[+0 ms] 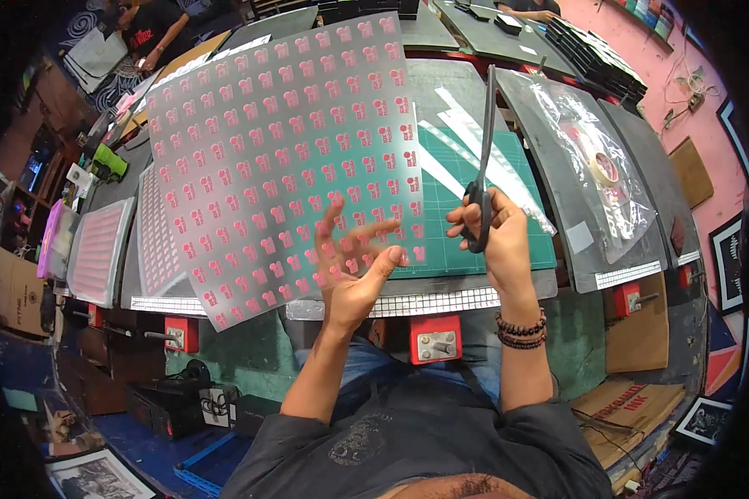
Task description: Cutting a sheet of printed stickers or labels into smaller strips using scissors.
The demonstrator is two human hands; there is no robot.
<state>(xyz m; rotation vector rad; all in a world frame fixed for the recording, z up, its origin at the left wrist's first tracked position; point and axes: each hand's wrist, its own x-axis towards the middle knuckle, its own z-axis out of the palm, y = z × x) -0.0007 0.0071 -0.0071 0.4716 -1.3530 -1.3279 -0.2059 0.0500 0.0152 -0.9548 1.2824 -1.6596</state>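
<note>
My left hand (358, 283) grips the large translucent sheet (225, 133) printed with rows of small pink-red designs, by its lower right part. My thumb is on top and my fingers show through from beneath. The sheet is tilted over the green cutting mat (441, 258) and covers much of the left side of the work surface. My right hand (498, 237) holds black scissors (480, 195) upright by the handles, blades pointing away from me, just right of the sheet. Behind them, several white strips (503, 179) lie across the mat.
Plastic-wrapped material with a tape roll (603, 166) lies on the right board. Pink-patterned panels (100, 249) are at left. A red clamp (433, 341) is at the front edge. Co-workers (150, 37) are at back left and back right, beside stacks of black items (591, 54).
</note>
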